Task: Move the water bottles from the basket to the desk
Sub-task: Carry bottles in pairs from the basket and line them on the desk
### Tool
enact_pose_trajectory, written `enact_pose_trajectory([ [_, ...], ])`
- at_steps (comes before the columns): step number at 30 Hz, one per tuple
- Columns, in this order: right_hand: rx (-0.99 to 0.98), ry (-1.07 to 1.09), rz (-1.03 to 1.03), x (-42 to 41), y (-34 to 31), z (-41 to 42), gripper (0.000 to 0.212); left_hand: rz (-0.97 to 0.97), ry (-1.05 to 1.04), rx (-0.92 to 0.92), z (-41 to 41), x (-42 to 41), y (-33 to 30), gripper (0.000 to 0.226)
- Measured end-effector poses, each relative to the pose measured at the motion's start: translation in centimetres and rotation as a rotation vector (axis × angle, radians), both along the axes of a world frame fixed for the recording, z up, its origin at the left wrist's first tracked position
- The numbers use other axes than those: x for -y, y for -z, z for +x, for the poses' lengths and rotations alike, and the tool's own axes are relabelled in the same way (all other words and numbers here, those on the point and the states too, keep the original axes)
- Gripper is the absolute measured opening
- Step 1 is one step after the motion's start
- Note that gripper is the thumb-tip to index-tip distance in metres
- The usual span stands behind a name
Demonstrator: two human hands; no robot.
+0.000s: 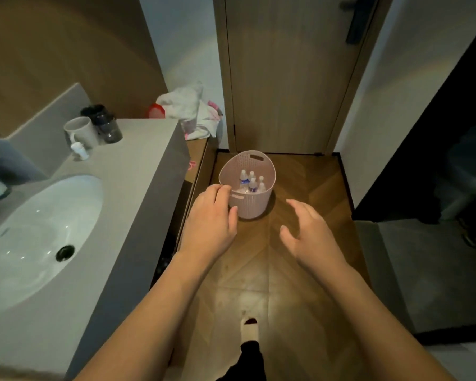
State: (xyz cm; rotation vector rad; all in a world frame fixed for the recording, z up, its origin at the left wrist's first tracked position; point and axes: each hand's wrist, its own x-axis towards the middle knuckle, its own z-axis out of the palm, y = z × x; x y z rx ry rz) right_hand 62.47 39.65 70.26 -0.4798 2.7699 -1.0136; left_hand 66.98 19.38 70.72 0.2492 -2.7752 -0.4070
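- A round pink plastic basket (248,188) stood on the brown wood floor (300,243), in front of a shut wooden door (286,78).
- The basket's wall was ribbed low down and full of tiny holes near the rim, with a slot handle cut in the far side.
- Inside it stood a few small clear water bottles (252,184) with white caps, close together. Some had blue labels.
- The left hand (209,218) reached out over the floor beside the basket's near left rim. Its fingers were loosely bent and held nothing. It could not be told whether the fingertips touched the rim.
- The right hand (311,232) hung in the air to the right of the basket, apart from it. Its grip was spread, with fingers and thumb wide and nothing in them.
- On the left was a smooth grey tabletop (138,166) with a round white sink (39,237) sunk in it and a dark drain in the bowl.
- At the back of the tabletop stood a white mug (81,132) beside a dark glass jar (106,125).
- A crumpled white cloth (186,105) lay past the far end of the tabletop.
- One foot in a pale slipper (249,328) showed low down on the floor.
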Motion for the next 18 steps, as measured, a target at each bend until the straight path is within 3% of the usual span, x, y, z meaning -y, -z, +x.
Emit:
enact_pose_trajectory([
  [10,0.049,0.024,0.035,2.5,-0.1,-21.8,0.058,0.017,0.097,0.019,-24.2,2.7,0.0,0.043],
  [18,0.112,-0.074,0.036,4.5,1.6,-42.6,0.06,0.054,0.002,0.211,-40.8,4.5,4.7,0.046],
])
